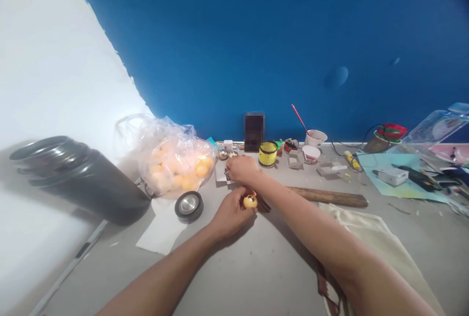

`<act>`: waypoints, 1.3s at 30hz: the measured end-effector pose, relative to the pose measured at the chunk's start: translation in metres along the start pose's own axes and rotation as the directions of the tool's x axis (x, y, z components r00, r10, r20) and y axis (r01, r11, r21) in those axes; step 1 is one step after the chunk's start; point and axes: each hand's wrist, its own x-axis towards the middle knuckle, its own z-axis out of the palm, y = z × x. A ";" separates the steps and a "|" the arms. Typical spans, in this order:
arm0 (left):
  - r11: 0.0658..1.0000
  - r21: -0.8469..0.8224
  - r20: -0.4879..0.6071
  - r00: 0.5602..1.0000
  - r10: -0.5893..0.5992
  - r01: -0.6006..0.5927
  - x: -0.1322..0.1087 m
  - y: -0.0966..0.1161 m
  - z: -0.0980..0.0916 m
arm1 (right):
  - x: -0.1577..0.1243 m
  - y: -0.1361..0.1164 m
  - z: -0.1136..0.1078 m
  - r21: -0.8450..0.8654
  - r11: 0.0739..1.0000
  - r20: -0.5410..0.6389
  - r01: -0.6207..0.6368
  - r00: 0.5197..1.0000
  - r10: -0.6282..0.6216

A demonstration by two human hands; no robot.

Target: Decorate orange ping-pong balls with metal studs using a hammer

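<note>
My left hand [230,213] is closed round a small yellow ball [250,202] with a dark spot, held just above the grey table. My right hand [242,169] reaches further out, knuckles up, fingers curled down over small items near a white card [220,173]; what the fingers grip is hidden. A dark thin tool [264,204] lies beside the ball under my right forearm. A clear plastic bag of yellow-orange balls [176,159] sits just left of both hands.
A dark grey cylinder [80,177] lies at left, a round metal lid [189,205] near it on white paper [163,230]. A wooden stick [330,196], yellow cup [267,154], white cups [315,137], cloth [370,238] and cluttered tools [414,174] fill the right side.
</note>
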 end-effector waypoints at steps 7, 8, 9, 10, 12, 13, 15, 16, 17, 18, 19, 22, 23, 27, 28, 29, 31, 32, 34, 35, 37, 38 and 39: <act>0.999 0.037 0.005 1.000 -0.002 0.002 0.000 0.000 0.000 | -0.004 0.001 -0.004 0.048 0.998 -0.019 -0.037 0.999 0.037; 0.999 0.034 0.005 1.000 -0.002 0.002 0.000 0.000 0.000 | -0.005 0.001 -0.005 0.059 0.997 -0.022 -0.044 0.999 0.045; 0.999 0.032 0.002 1.000 0.000 0.000 0.000 0.000 0.000 | -0.005 0.002 -0.006 0.070 0.996 -0.025 -0.049 0.998 0.051; 0.999 0.038 -0.001 1.000 0.000 0.001 0.000 0.000 0.000 | -0.005 0.003 -0.006 0.083 0.995 -0.028 -0.051 0.998 0.054; 0.998 0.064 -0.002 1.000 -0.006 0.006 0.000 0.001 0.000 | -0.005 0.005 -0.006 0.115 0.992 -0.034 -0.047 0.998 0.051; 0.997 0.080 -0.001 1.000 -0.010 0.010 0.000 0.002 0.000 | -0.005 0.006 -0.006 0.134 0.990 -0.035 -0.042 0.998 0.047; 0.994 0.109 0.003 1.000 -0.013 0.012 0.000 0.003 0.000 | -0.005 0.009 -0.005 0.179 0.983 -0.034 -0.035 0.999 0.042; 0.993 0.121 0.002 1.000 -0.012 0.012 0.000 0.004 0.000 | -0.004 0.011 -0.004 0.206 0.978 -0.034 -0.033 0.999 0.041; 0.991 0.131 -0.001 1.000 -0.011 0.011 0.000 0.004 0.000 | -0.003 0.012 -0.004 0.235 0.972 -0.036 -0.032 0.999 0.041; 0.990 0.139 -0.003 1.000 -0.011 0.011 0.000 0.004 0.000 | -0.002 0.014 -0.003 0.266 0.963 -0.040 -0.030 0.998 0.042; 0.990 0.144 -0.005 1.000 -0.012 0.013 0.000 0.004 -0.001 | -0.001 0.015 -0.002 0.300 0.954 -0.047 -0.028 0.998 0.044; 0.989 0.146 -0.008 1.000 -0.024 0.025 0.000 0.003 -0.001 | 0.003 0.018 0.001 0.417 0.909 -0.084 -0.009 0.995 0.048; 0.990 0.141 -0.009 1.000 -0.028 0.029 0.000 0.002 -0.001 | 0.003 0.019 0.001 0.460 0.888 -0.098 0.004 0.994 0.047; 0.996 0.062 -0.009 0.998 -0.061 0.061 -0.001 0.001 0.000 | -0.004 0.030 -0.003 0.612 0.789 -0.136 0.052 0.990 0.040; 0.997 0.016 -0.010 0.997 -0.077 0.077 -0.001 0.001 0.001 | -0.009 0.034 -0.005 0.654 0.754 -0.140 0.059 0.989 0.044; 0.995 -0.040 -0.014 0.996 -0.093 0.093 -0.001 0.001 0.002 | -0.016 0.038 -0.008 0.700 0.711 -0.143 0.065 0.988 0.051; 0.978 -0.169 -0.039 0.991 -0.130 0.122 0.000 0.002 0.003 | -0.033 0.045 -0.012 0.829 0.554 -0.147 0.081 0.986 0.077; 0.964 -0.230 -0.060 0.987 -0.149 0.132 0.000 0.003 0.003 | -0.043 0.048 -0.013 0.875 0.477 -0.146 0.083 0.985 0.096; 0.937 -0.317 -0.105 0.976 -0.190 0.148 0.002 0.005 0.002 | -0.063 0.053 -0.012 0.941 0.336 -0.099 0.046 0.985 0.144; 0.927 -0.344 -0.118 0.973 -0.198 0.147 0.002 0.006 0.001 | -0.073 0.055 -0.010 0.967 0.254 -0.065 0.017 0.981 0.181; 0.913 -0.386 -0.127 0.973 -0.192 0.130 0.003 0.008 0.000 | -0.089 0.057 -0.003 0.998 0.057 0.023 -0.038 0.970 0.241; 0.907 -0.404 -0.125 0.975 -0.183 0.119 0.003 0.008 0.000 | -0.096 0.058 0.002 0.998 -0.023 0.060 -0.056 0.965 0.256; 0.901 -0.420 -0.124 0.977 -0.176 0.109 0.003 0.009 0.000 | -0.102 0.059 0.006 0.994 -0.086 0.085 -0.065 0.962 0.258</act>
